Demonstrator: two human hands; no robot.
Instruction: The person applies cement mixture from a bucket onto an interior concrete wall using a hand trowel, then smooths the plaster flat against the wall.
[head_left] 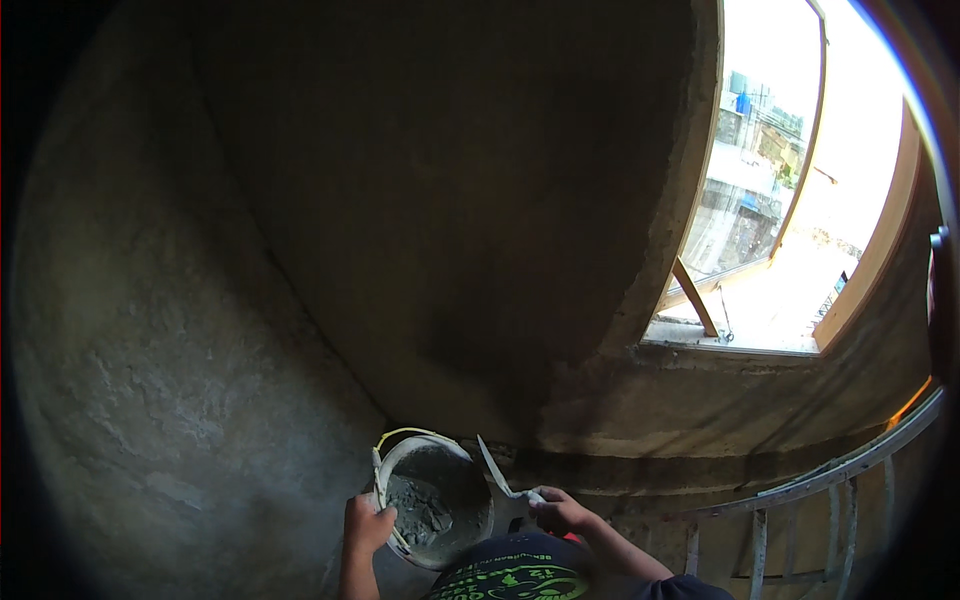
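1. I saw the round pale plastic bucket [468,495] near, left of centre, holding wet grey mortar [420,512].
2. The left hand [370,524] gripped its left rim; the right [560,512] held a pointed metal trowel [493,465].
3. I judged steady rim pressure best, blade clear.
4. Far right stood a wood-framed window [755,180].

Daylight enters through the window [762,180] at the upper right — the outdoors there burns out toward white, with faint coloured flare at the rim. The far wall [470,200] sinks almost to black across the upper middle, with slanting shadows at its lower right. Softer light grazes the left wall [150,400] and the dim bucket [468,495]. Fisheye distortion bows the ladder [850,468] — the corners go black.
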